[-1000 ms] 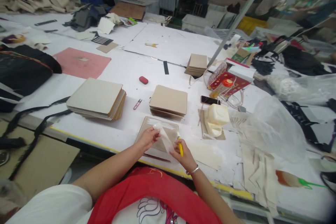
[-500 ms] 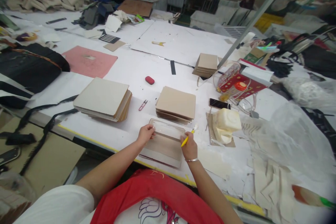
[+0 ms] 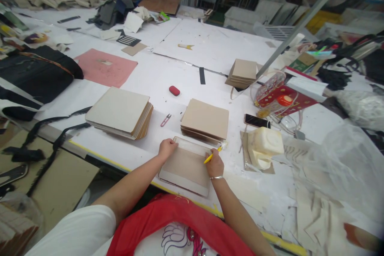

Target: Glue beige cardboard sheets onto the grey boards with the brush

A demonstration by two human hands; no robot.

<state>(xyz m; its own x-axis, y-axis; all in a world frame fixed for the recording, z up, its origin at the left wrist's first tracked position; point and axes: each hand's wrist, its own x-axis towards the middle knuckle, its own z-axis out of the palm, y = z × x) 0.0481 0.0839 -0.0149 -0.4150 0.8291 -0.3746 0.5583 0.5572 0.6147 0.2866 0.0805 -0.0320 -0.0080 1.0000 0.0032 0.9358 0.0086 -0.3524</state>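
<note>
In front of me at the table edge lies a beige rectangular panel (image 3: pixel 187 165) with paler strips along its far and near sides. My left hand (image 3: pixel 168 149) is closed on the panel's far left corner, fingertips pinching its edge. Held in my right hand (image 3: pixel 215 165) is a yellow-handled brush (image 3: pixel 209 158), its whitish tip pointing away to the right. That hand's fingers also touch the panel's far right corner. Just beyond the panel stands a stack of beige panels (image 3: pixel 205 120). A larger stack of pale boards (image 3: pixel 120 111) sits to the left.
Pink thread snips (image 3: pixel 165 120) and a red oval case (image 3: pixel 174 91) lie beyond the hands. To the right are a cut-open cream container (image 3: pixel 265 146) on cardboard and a phone (image 3: pixel 257 121). A slanted metal pole (image 3: pixel 288 44) rises at the right. Black straps (image 3: pixel 57 140) hang at the left edge.
The panel's far strip, raised and blurred before, now lies flatter. Both hands stay at the far corners; the left fingers have shifted slightly outward. The whole view has moved a little.
</note>
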